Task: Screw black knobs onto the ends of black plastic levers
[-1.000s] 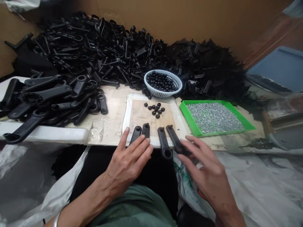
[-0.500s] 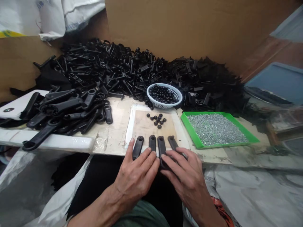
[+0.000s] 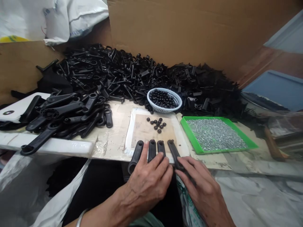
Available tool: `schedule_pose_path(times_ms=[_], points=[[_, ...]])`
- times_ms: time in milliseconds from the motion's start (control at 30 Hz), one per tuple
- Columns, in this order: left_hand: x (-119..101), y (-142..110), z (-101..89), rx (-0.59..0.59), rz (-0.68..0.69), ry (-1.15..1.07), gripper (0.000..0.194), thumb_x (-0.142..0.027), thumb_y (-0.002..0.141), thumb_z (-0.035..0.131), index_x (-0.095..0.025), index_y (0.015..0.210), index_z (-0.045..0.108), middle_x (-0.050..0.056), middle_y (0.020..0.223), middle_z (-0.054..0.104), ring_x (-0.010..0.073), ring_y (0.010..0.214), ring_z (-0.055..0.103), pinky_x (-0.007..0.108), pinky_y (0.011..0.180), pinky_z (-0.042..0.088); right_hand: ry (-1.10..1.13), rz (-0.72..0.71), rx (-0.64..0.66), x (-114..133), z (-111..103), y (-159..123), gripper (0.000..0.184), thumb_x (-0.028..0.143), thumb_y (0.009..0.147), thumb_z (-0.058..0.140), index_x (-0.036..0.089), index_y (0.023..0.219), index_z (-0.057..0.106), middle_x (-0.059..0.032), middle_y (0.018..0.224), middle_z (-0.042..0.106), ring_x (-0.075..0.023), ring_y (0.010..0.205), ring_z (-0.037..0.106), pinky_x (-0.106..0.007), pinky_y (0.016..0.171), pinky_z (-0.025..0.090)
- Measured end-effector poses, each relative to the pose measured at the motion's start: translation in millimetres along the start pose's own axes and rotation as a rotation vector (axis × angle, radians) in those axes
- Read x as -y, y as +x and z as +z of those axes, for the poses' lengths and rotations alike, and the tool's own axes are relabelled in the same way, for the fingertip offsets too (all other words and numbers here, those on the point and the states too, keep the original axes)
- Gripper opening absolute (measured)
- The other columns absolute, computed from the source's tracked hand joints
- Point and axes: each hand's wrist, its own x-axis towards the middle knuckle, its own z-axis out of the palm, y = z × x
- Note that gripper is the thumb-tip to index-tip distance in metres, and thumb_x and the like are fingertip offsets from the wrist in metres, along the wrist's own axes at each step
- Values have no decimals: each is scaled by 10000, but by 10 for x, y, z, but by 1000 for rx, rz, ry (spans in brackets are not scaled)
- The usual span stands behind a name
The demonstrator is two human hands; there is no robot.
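Left hand (image 3: 149, 179): palm down, loosely open across the middle crank arms (image 3: 152, 150), gripping nothing that shows.
Right hand (image 3: 201, 186): half closed around the near end of the rightmost crank arm (image 3: 173, 149).
Row: four crank arms, the leftmost visibly overhanging the table (image 3: 115, 138) edge; a careless nudge could tip it off.
Black beads (image 3: 159, 131): loose beyond the row; a jolt might roll them away.
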Motion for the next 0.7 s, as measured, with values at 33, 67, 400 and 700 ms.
schedule_pose_path(times_ms=[33,67,400,700], points=[[0,4,7,-5,2,-11,186,-125,918,543,-129,1067,654,70,1118,698,223,1128,616,643,1176,95,5,1,-6,32,13,21,272,198,922,541,161,1186,595,-105,1087,631,-189,973,632,-307,833,545],[2,5,9,-8,0,-23,184,-116,917,540,-131,1061,654,64,1106,702,217,1122,619,640,1178,101,11,0,-7,61,20,42,263,203,924,537,154,1173,604,-105,1067,636,-185,957,640,-296,821,551],[17,9,-13,-25,-14,-52,179,-165,946,529,-114,1086,628,78,1110,692,202,1118,612,638,1177,110,136,49,182,-126,-220,347,242,365,905,582,214,1071,671,-65,1033,690,-207,955,663,-320,820,558],[-51,368,53,262,10,-3,257,-169,953,418,-97,1154,560,144,1200,617,294,1200,547,687,1138,148,138,121,398,-336,188,1428,219,206,888,537,188,1037,697,-101,1016,696,-232,908,631,-352,824,458]])
